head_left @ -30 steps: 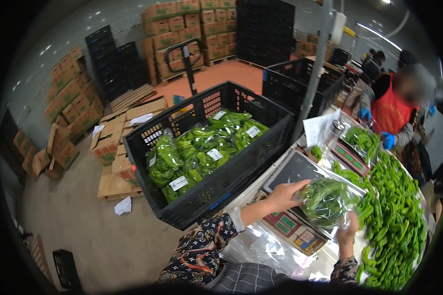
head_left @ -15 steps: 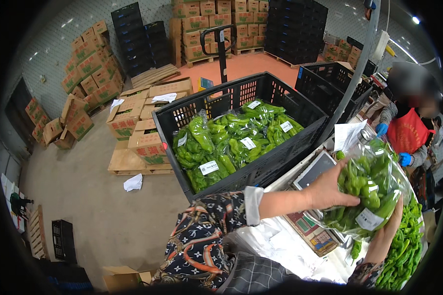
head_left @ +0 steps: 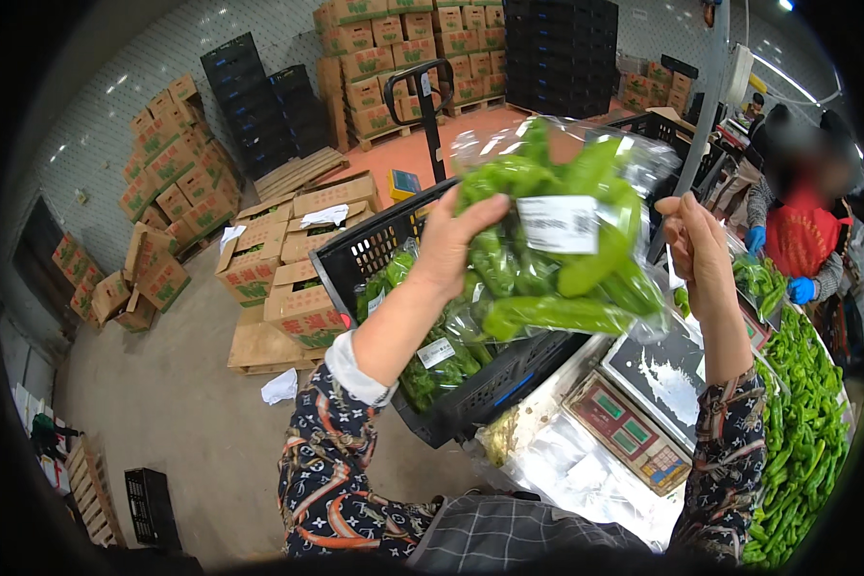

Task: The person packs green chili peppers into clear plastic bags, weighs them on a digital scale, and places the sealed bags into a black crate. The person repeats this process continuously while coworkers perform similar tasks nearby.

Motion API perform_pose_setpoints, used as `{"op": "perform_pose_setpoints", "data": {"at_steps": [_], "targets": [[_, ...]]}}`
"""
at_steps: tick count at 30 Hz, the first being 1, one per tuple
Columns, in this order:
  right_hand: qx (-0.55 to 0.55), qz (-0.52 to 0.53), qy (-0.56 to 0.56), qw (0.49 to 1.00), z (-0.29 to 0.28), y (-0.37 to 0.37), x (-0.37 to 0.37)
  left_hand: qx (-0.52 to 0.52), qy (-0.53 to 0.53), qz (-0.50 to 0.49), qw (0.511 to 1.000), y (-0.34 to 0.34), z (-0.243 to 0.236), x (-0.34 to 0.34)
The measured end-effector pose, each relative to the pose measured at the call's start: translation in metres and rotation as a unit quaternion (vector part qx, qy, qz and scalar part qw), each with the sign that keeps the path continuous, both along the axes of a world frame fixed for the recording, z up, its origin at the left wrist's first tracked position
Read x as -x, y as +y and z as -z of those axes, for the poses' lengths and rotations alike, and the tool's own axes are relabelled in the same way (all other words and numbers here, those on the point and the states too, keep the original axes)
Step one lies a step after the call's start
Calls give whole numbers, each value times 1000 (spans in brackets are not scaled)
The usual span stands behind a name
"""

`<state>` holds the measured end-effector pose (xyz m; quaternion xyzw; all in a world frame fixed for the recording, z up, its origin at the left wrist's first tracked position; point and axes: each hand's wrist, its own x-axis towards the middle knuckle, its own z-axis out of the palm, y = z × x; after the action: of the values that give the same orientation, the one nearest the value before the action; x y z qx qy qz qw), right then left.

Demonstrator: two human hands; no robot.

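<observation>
My left hand (head_left: 451, 240) grips the left side of a clear plastic bag of green peppers (head_left: 518, 274), raised over the black crate (head_left: 509, 398). A white label (head_left: 559, 225) on the bag faces me. Just beyond the bag's right edge is my right hand (head_left: 699, 252), its fingers curled in with nothing visible in them. Inside the crate lie other labelled bags of peppers (head_left: 451, 374), partly hidden behind the raised bag. Below my right hand stands a weighing scale (head_left: 634, 422) with a dark plate, on a white-covered table.
Loose green peppers (head_left: 802, 422) are heaped at the right. Across the table, a person in a red apron (head_left: 804, 240) wears blue gloves. A metal post (head_left: 708, 96) rises by the crate. Open cartons (head_left: 302, 307) sit on a pallet to the left; a pallet-jack handle (head_left: 430, 115) stands behind.
The bag of peppers has moved left and up, from above the scale to over the crate. My right hand has come off the bag's underside and is now beside it.
</observation>
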<state>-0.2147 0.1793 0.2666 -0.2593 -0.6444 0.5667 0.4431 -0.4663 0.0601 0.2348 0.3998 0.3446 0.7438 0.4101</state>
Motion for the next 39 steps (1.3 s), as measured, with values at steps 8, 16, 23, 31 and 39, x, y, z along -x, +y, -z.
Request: {"op": "perform_pose_setpoints", "data": {"at_steps": [8,16,23,31,39], "targets": [[46,53,-76,995,43,6,-27,110,-41,-149,982,50,65,79],[74,146,-131,978,77,13,-90,189,30,-199,961,163,120,55],[142,185,-118,965,108,9,-125,339,28,-195,920,260,220,-8],[182,289,-68,937,146,-46,-193,271,312,-299,860,235,195,-8],[103,313,260,908,180,-211,-333,174,596,-111,776,202,145,2]]}}
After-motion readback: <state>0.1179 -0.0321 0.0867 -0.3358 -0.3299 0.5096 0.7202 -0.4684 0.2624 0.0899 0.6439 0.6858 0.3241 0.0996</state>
